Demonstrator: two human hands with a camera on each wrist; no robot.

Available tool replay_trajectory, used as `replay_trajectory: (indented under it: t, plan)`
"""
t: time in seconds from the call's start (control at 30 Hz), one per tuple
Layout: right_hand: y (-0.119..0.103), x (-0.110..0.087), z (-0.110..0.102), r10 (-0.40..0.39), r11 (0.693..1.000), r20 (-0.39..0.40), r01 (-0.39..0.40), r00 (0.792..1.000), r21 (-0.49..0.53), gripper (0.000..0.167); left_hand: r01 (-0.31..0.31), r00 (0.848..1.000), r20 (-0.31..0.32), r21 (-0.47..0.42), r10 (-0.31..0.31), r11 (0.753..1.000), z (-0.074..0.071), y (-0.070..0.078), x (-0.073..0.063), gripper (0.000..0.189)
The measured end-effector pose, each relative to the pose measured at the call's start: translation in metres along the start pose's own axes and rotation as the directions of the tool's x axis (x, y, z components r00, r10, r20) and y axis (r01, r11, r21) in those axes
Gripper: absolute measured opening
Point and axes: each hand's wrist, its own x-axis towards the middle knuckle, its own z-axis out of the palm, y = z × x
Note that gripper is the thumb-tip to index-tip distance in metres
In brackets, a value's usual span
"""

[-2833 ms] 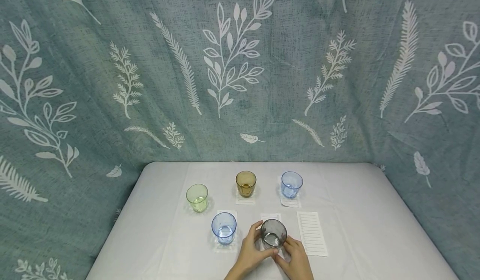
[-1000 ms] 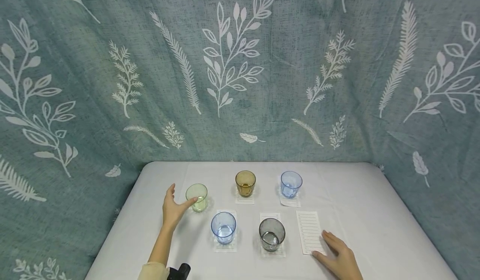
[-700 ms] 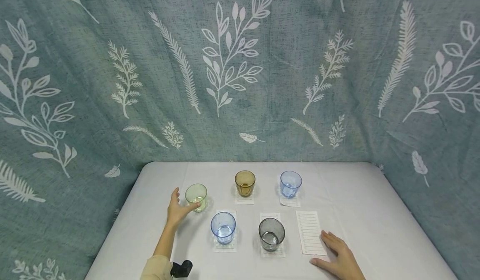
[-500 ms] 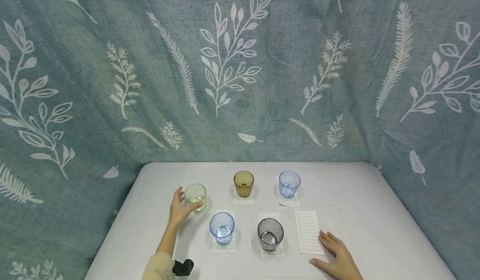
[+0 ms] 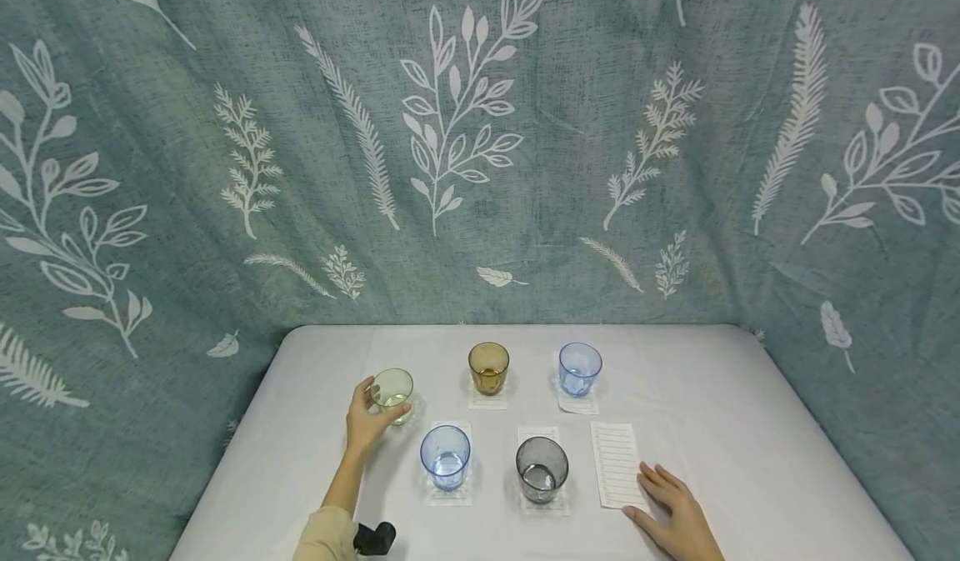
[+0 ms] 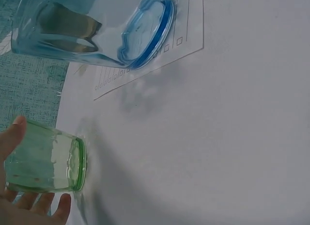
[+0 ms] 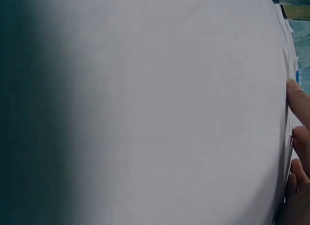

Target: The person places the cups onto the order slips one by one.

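Note:
At the table's left, a green glass (image 5: 393,394) stands upright with my left hand (image 5: 367,419) curled round its near left side. In the left wrist view the thumb lies along one side of that green glass (image 6: 46,157) and the fingers along the other. My right hand (image 5: 671,515) rests at the right edge of a lined paper slip (image 5: 618,465), its fingers loosely spread and holding nothing. The right wrist view shows those fingers (image 7: 299,101) at its right edge, beside the paper.
A blue glass (image 5: 446,458) and a grey glass (image 5: 542,470) stand on paper slips in front. Behind them an amber glass (image 5: 488,369) and another blue glass (image 5: 579,369) also stand on slips. A patterned teal cloth (image 5: 480,169) hangs behind the white table (image 5: 750,444).
Both hands have left the grey glass, which stands on its slip. My left hand has reached the green glass and closed in round it. My right hand has moved right to the paper slip.

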Motion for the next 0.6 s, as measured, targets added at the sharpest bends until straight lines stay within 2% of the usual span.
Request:
replay_trajectory:
  t: [0.3,0.6]
  plan:
    - [0.0,0.001,0.001,0.022,1.0,0.01,-0.022,1.0,-0.011,0.056,0.007,1.0,-0.021,-0.033,-0.008,0.999,0.0,-0.001,-0.002,0.084]
    - [-0.001,0.0,0.0,0.015,1.0,-0.004,-0.015,1.0,-0.013,0.055,-0.039,0.999,-0.031,-0.077,0.036,0.996,-0.004,0.014,0.0,0.081]
